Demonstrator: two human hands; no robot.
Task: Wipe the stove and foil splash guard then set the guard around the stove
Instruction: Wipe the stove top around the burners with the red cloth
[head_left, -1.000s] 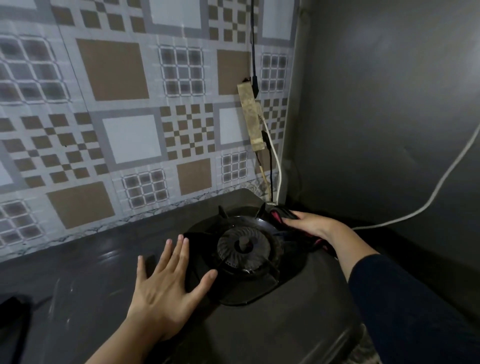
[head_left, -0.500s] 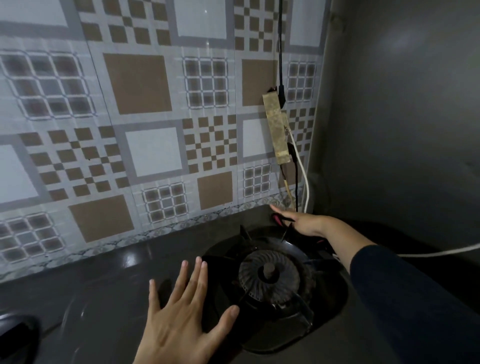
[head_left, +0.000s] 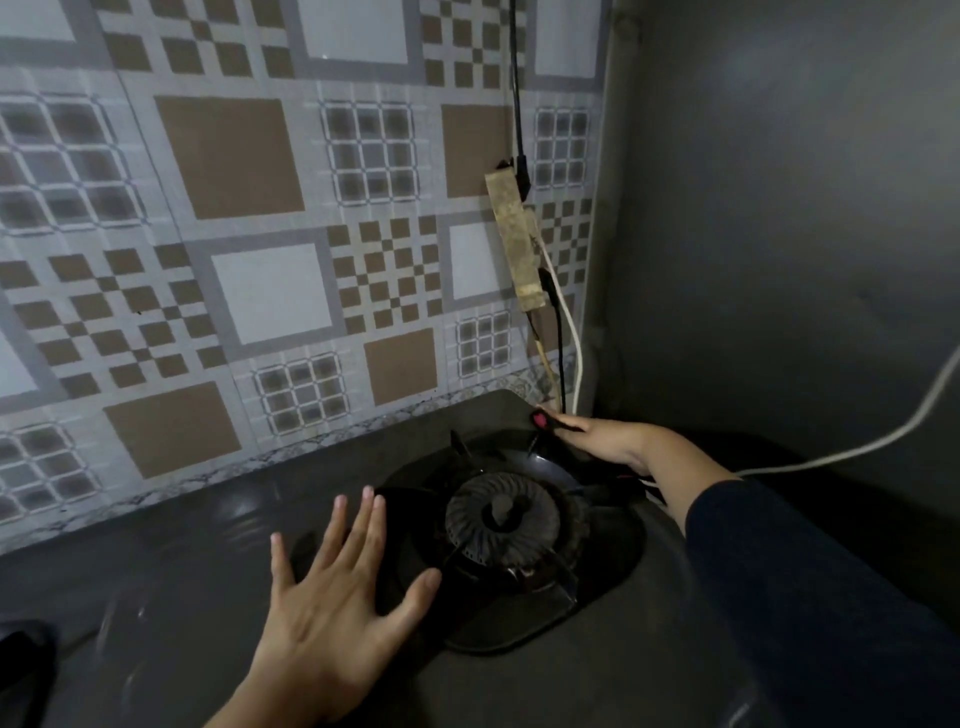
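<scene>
The dark stove (head_left: 208, 597) fills the lower view, and its black round burner (head_left: 501, 519) sits in a pan support right of centre. My left hand (head_left: 332, 603) lies flat on the stove top just left of the burner, fingers spread. My right hand (head_left: 608, 436) reaches to the stove's far right corner, its straight fingers pressing down on a dark cloth with pink-red patches (head_left: 540, 419). Most of the cloth is hidden under the hand. No foil splash guard is in view.
A patterned tile wall (head_left: 260, 208) stands behind the stove and a dark grey wall (head_left: 779, 208) to its right. A grimy power strip (head_left: 514, 239) with black and white cables hangs at the corner. A white cable (head_left: 831, 452) runs along the right wall.
My right hand has slid the cloth from the burner's right edge back toward the stove's far right corner. My left hand has stayed flat beside the burner.
</scene>
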